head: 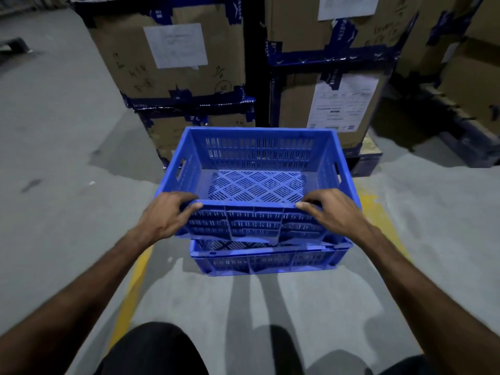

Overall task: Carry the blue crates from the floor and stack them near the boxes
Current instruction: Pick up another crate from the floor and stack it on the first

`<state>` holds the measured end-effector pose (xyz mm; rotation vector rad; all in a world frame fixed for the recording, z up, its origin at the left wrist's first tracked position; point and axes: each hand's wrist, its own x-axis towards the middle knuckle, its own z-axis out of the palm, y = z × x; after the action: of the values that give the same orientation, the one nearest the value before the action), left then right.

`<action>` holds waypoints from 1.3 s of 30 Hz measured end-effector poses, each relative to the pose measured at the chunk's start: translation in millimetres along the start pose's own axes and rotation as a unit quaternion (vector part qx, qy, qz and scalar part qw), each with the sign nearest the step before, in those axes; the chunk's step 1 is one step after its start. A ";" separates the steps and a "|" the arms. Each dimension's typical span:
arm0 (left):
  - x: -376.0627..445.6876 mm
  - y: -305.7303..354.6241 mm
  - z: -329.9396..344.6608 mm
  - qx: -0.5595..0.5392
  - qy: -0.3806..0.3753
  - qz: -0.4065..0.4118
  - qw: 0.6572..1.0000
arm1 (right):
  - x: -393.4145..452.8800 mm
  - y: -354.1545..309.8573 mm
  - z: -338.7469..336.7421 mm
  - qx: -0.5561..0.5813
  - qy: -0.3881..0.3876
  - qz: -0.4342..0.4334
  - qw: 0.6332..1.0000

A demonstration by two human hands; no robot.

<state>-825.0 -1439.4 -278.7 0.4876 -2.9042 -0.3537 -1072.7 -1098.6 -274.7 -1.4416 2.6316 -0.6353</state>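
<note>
On my left, the left hand (165, 215) grips the near rim of the upper blue crate (257, 182) at its left corner, fingers (189, 205) curled over the edge and holding it. The crate is empty; I see only its slotted floor and vented walls, with a handle cut-out in each side wall. It sits tilted, its near wall overlapping the rim of a lower blue crate (267, 259) that stands on the concrete floor (54, 158). I cannot tell whether the upper one has fully seated or hangs just above. What little shows of the lower crate's inside looks bare, though most of it is hidden.

Further right, the right hand (331, 212) holds the same rim at the opposite corner, fingers wrapped over the edge.

Behind the crates, just beyond their far side, stand taped cardboard boxes (173, 58), the right-hand ones on a pallet (365, 158). A yellow floor line (132, 288) runs under the stack.

As I judge it, one crate is placed near the boxes and the second is being set on top. Whether more crates are left to fetch, nothing here shows.
</note>
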 end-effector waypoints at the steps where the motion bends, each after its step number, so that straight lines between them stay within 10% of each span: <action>1: -1.5 0.3 -0.4 -0.013 0.000 -0.006 1.000 | -1.5 0.6 -0.5 0.012 -0.001 0.003 1.000; 39: -20.7 48.9 1.3 -0.062 -0.046 0.026 0.997 | -29.5 39.9 -18.5 0.011 -0.005 0.050 0.999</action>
<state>-820.5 -1387.2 -270.0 0.3840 -2.9530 -0.5593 -1092.6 -1049.6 -277.2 -1.2939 2.6611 -0.6423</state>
